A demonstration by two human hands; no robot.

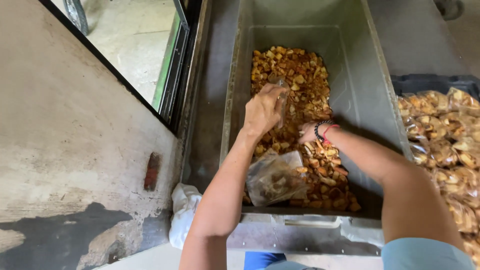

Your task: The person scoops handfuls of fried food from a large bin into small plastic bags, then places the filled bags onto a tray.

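**Two hands in a bin of fried snack pieces**

A deep grey metal bin point(360, 95) fills the middle of the view, its floor covered from the centre toward 6 o'clock with golden-brown fried snack pieces point(295, 80). Both of the person's bare arms come in from 6 o'clock and meet over the heap.

The left hand point(263, 109) sits at the very centre, knuckles up, fingers curled around a small clear plastic scoop or cup point(280, 97) (its exact shape is hard to make out through the glare), which points toward 12 o'clock into the pieces. The right hand point(308, 133) lies just toward 3 o'clock of it, its fingers dug down among the pieces and mostly hidden, so I cannot tell whether they are spread or closed on anything. A beaded bracelet with a red cord point(324, 131) circles that wrist.

A clear plastic bag point(274, 177), partly filled and crumpled, rests on the heap toward 6 o'clock of the left hand, just under the left forearm and touching neither hand.

At 3 o'clock, outside the bin, a dark crate point(430, 82) holds many filled clear packets of the same snack point(445, 135). At 7 o'clock a white cloth point(184, 212) lies bunched against the bin's outer wall, beside a stained concrete wall point(75, 150) that takes up the 9 o'clock side.
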